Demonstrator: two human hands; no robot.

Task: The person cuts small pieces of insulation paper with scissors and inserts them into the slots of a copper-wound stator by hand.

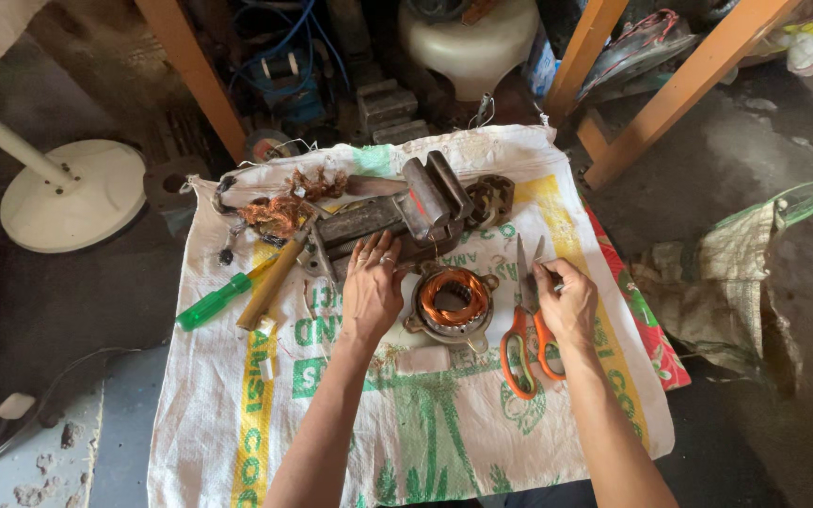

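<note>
Copper-wound stator [454, 301] lying flat, orange-handled scissors [526, 320] just right

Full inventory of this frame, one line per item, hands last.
woven sack: 1, white with green and yellow print, spread on the floor
stator with copper winding: 1, copper and grey, sack centre
bench vise: 1, dark rusty metal, above the stator
scissors: 1, orange handles, right of the stator
screwdriver: 1, green handle, left sack edge
wooden handle: 1, tan, beside the screwdriver
scrap wire tangle: 1, copper-brown, upper left
fan base: 1, white, floor left
left hand: flat by the vise
right hand: beside the scissors
</note>
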